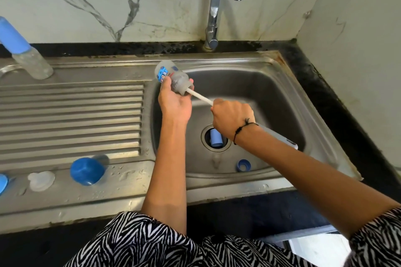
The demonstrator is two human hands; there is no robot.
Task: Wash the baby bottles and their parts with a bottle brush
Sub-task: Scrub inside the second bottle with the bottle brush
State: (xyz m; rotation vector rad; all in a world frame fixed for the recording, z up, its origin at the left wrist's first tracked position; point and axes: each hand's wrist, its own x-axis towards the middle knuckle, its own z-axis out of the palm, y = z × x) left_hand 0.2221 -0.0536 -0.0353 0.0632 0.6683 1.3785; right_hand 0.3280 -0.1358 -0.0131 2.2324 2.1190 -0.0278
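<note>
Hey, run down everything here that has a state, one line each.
Clear printed baby bottle: held in left hand, brush inside.
White bottle brush: gripped by right hand.
Chrome tap: off.
Blue dome cap: lying on drainboard.
Blue ring: lying in basin.

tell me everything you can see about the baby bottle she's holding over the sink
The baby bottle is a small, clear, cloudy plastic one with a blue cartoon label on its side. It has no cap or teat on. It lies tilted, base up toward the back left, mouth down toward the right, above the sink basin's left edge. The left hand grips it near the mouth. The bottle brush goes in through the mouth, its white handle held by the right hand.
</note>
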